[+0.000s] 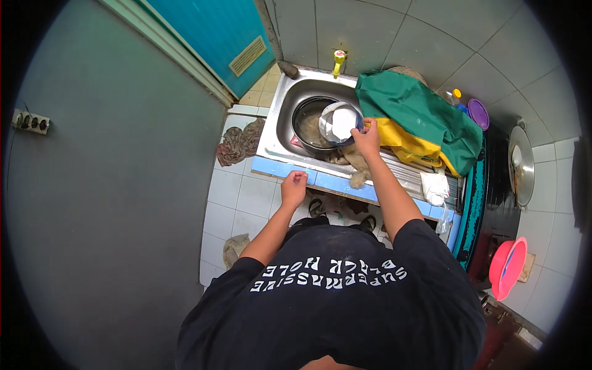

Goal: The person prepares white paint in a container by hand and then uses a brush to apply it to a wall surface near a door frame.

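My right hand (368,138) grips a white-lined bowl (343,125) with a dark blue outside by its right rim. The bowl is tilted over the right side of a dark round pot (303,131), which sits in the steel sink (285,117) and holds murky liquid. Pale material shows inside the bowl's left part; I cannot tell what it is. My left hand (295,184) hangs by the blue-tiled front edge of the counter, its fingers curled and nothing visible in them. Below the bowl, a tan rag (359,161) drapes over the sink's front.
A yellow-handled tap (338,61) rises behind the sink. Green and yellow cloth (413,111) covers much of the ribbed drainboard, with a white folded cloth (435,188) near its front. A pink basin (507,268) and a wide metal pan (522,165) are at right. Left lies a crumpled rag (239,143).
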Demonstrator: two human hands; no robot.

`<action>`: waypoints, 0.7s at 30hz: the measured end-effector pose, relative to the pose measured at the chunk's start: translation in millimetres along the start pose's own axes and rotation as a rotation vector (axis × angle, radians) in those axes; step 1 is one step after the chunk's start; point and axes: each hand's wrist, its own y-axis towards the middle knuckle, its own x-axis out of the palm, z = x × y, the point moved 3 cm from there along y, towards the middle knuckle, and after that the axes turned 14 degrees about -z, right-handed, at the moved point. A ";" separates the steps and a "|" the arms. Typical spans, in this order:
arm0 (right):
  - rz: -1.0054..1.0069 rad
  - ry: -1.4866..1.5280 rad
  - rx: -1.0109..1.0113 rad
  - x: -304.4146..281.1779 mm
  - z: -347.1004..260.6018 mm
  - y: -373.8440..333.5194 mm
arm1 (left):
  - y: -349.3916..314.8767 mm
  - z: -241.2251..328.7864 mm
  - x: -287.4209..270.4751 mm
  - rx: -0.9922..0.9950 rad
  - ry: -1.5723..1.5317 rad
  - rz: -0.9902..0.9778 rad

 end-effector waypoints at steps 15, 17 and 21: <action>-0.035 -0.151 -0.021 21.1 -13.0 24.2 | 2.0 -6.3 -23.4 -0.011 -0.048 0.011; -0.010 -0.172 -0.068 23.1 -6.4 27.2 | 4.2 -3.2 -24.8 -0.004 -0.057 0.002; -0.037 -0.196 -0.123 28.5 -1.4 29.2 | 6.2 -2.4 -26.4 -0.023 -0.015 -0.019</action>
